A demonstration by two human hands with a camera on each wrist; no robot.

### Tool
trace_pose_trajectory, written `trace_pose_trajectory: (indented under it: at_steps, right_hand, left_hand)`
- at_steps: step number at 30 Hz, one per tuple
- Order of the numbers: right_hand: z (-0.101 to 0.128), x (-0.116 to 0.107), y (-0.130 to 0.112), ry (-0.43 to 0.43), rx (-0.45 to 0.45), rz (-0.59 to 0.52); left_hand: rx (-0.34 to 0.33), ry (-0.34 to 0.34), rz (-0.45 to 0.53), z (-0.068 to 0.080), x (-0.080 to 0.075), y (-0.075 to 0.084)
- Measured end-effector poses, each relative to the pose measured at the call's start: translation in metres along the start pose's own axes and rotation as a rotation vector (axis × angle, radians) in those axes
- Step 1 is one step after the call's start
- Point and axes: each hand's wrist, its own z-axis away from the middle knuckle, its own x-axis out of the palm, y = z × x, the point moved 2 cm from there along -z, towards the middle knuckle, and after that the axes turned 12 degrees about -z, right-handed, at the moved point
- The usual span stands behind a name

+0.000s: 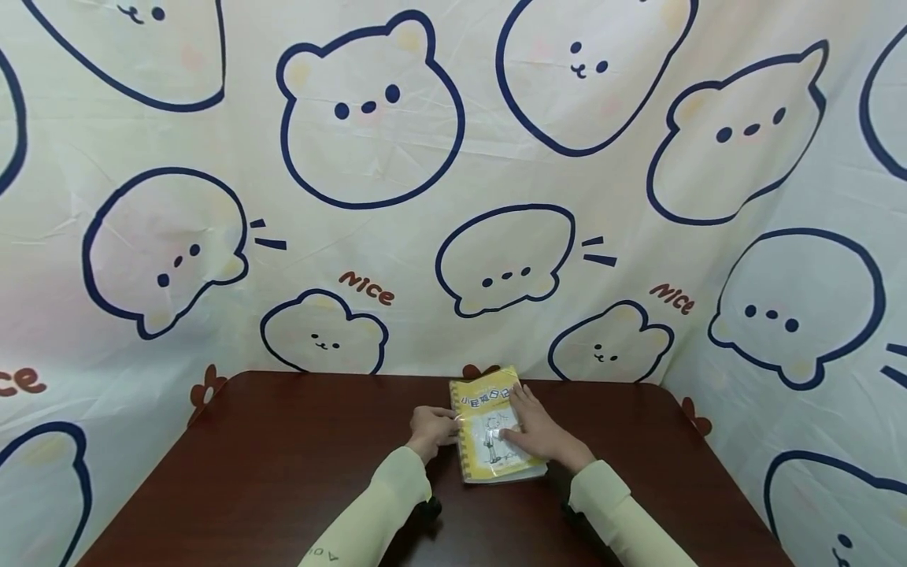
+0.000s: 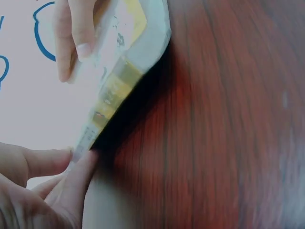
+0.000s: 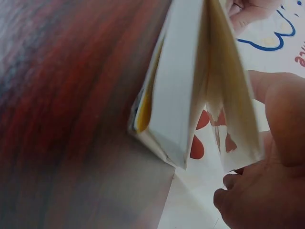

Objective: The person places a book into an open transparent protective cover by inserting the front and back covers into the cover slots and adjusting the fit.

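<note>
Item: yellow spiral-bound booklet (image 1: 496, 431), cartoon figure on cover, wrapped in glossy clear film. Lying on the dark red-brown wooden surface (image 1: 283, 472), toward its far edge, right of centre, spiral binding along the left side.

Left hand (image 1: 432, 429): at the booklet's left, bound edge. Fingers curled, fingertips (image 2: 78, 164) pinching the edge in the left wrist view; grip closed on the booklet. Pale green sleeve (image 1: 383, 504) to the wrist.

Right hand (image 1: 542, 431): laid on the cover's right half, fingers (image 1: 516, 398) stretched toward the far edge in the head view. In the right wrist view, thumb (image 3: 281, 114) against the outer leaf and the pages fanned apart beside it; remaining fingers low in frame, loosely bent. Whether this grip clasps the pages or merely presses on them: cannot tell. Matching pale green sleeve (image 1: 616, 512).

Position relative to grips: booklet between the two hands, touching both; left hand at the spine, right hand on top and at the open edge.

Surroundings: cream cloth backdrop (image 1: 453, 197) printed with navy-outlined bear faces and the word "nice", hung behind and to both sides of the surface.
</note>
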Motion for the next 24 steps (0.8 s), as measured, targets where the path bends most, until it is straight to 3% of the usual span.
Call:
trace_pose_trajectory:
  at_steps: [4,13,24]
  right_hand:
    - [0.001,0.004,-0.001,-0.046,0.0,0.022]
    - [0.003,0.01,0.001,-0.181,0.088,0.009]
    - [0.0,0.01,-0.003,-0.238,0.145,-0.019]
  left_hand:
    - [0.03,0.03,-0.052,0.002,-0.001,0.0]
    - [0.158,0.084,-0.33,0.006,-0.005,0.012]
    - [0.334,-0.153,-0.634,0.013,0.012,0.018]
